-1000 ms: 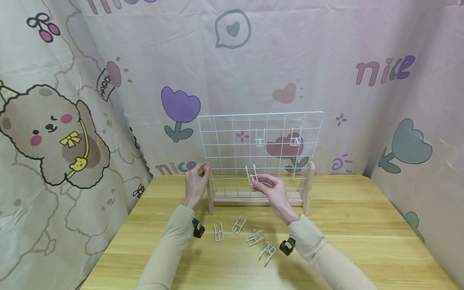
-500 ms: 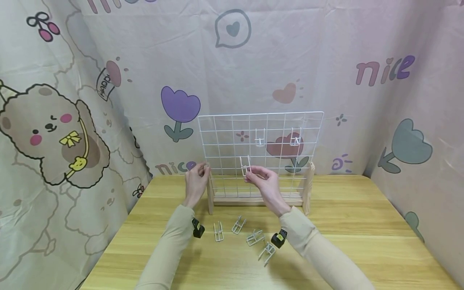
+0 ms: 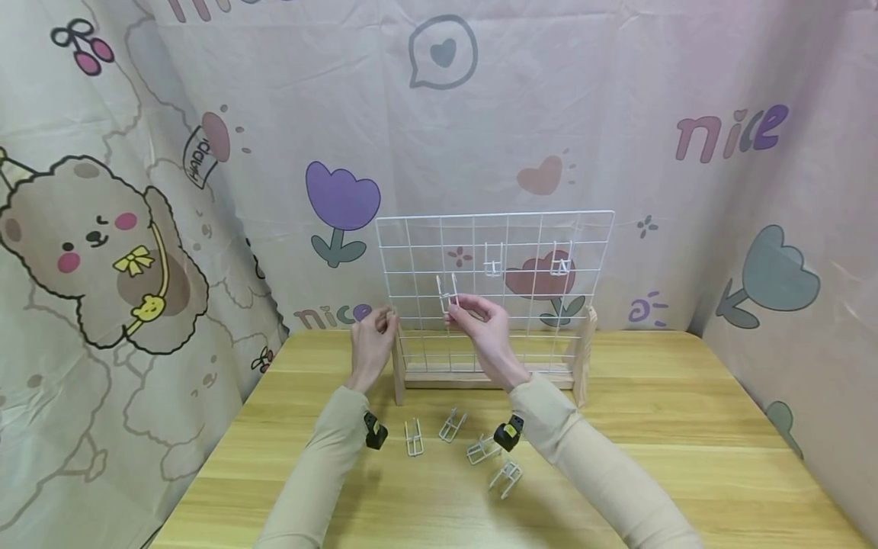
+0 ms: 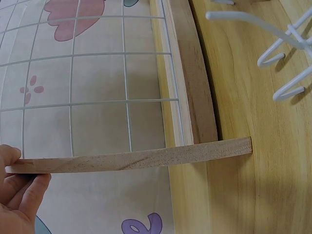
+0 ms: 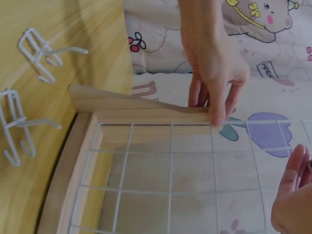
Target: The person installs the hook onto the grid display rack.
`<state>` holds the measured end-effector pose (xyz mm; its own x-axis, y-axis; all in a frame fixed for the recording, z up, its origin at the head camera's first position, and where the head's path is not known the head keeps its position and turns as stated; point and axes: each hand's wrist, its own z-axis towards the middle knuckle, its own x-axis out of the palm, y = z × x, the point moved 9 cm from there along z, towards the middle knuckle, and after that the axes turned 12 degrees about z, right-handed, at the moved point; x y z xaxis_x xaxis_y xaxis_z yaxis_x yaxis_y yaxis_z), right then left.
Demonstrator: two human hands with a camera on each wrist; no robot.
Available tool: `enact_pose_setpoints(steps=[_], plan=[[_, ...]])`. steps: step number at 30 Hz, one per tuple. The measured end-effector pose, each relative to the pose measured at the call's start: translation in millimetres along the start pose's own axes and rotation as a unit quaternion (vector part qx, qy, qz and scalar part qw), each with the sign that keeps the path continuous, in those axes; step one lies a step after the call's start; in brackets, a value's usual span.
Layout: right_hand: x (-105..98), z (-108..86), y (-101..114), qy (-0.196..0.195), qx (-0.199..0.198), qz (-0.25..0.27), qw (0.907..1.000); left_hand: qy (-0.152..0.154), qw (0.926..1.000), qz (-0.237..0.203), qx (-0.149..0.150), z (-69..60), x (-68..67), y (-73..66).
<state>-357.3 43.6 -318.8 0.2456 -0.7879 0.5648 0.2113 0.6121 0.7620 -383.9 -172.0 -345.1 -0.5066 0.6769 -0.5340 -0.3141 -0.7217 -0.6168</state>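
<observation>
The left hand (image 3: 372, 345) pinches the top of the stand's left wooden upright (image 4: 126, 160), thumb on one side and fingers on the other. In front of the white wire grid (image 3: 494, 212), the right hand (image 3: 485, 329) holds a white wire hook (image 3: 446, 290) between thumb and fingers, its two prongs pointing up. Whether that hook touches the grid cannot be told. In the right wrist view the right hand (image 5: 293, 195) shows only at the right edge, its hook mostly hidden. Two hooks (image 3: 493, 267) (image 3: 560, 265) hang on the grid's upper part.
Several loose white hooks (image 3: 414, 439) lie on the wooden table (image 3: 658, 427) in front of the stand, below the forearms. The stand's right upright (image 3: 583, 358) rises beside the grid. A printed cloth (image 3: 617, 91) hangs behind and at both sides.
The right hand has moved left and up across the grid with its hook. The left hand has stayed at the upright.
</observation>
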Motion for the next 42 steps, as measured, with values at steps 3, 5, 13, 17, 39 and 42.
enact_pose_setpoints(steps=[3,5,13,17,39,42], plan=[[6,3.9,1,-0.001,-0.002,0.012,0.9999,0.004,1.0,-0.001,0.0,0.3,0.9,0.2],[10,6.3,2,-0.001,-0.001,0.02,0.9998,0.005,1.0,-0.002,-0.001,0.2,0.8,0.2],[25,16.9,5,0.0,0.004,0.025,0.9997,0.006,0.9999,-0.005,-0.007,0.3,0.2,1.6],[31,22.5,5,0.0,0.004,0.028,0.9996,0.007,0.9999,-0.007,-0.009,0.3,0.6,2.9],[41,49.1,8,-0.034,-0.031,0.032,0.9984,-0.003,1.0,-0.006,0.003,0.4,-0.6,0.1],[40,51.3,8,-0.039,-0.036,0.037,0.9979,-0.003,1.0,-0.004,0.002,0.5,-1.0,0.1]])
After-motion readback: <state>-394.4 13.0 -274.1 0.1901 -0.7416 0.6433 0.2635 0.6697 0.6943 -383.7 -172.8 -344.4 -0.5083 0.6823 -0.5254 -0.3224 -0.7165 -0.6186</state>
